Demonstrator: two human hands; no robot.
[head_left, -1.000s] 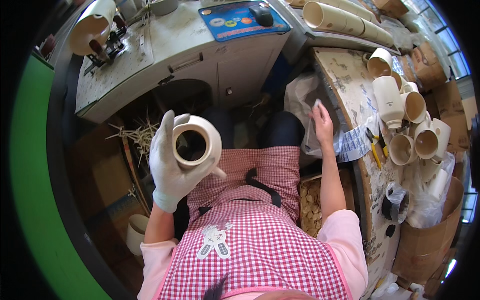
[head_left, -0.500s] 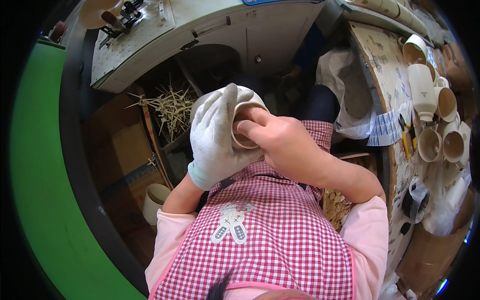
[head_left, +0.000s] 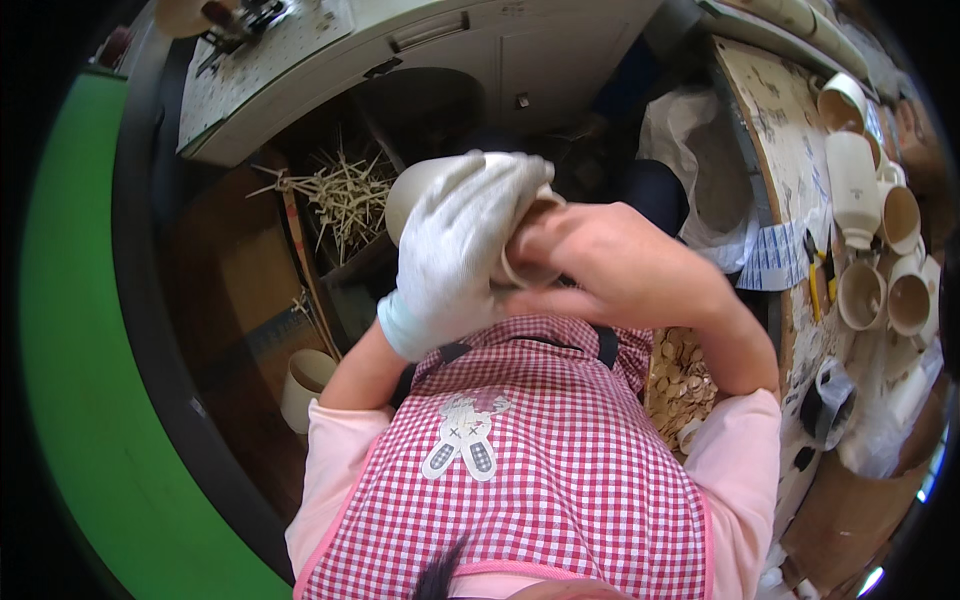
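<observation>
The gloved left hand (head_left: 455, 250) wraps its grip around an unglazed clay mug (head_left: 425, 190) above the lap, long axis tilted, mouth facing the right hand (head_left: 610, 265). That bare hand's fingers close on the rim.

Matt unglazed clay mug (head_left: 420, 190); white cloth glove (head_left: 455, 250).

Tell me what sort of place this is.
Probably a pottery workshop. Unglazed mugs crowd the bench on the right, the gloved left hand grips a pale mug, and a bin of straw-like packing sits below.
</observation>
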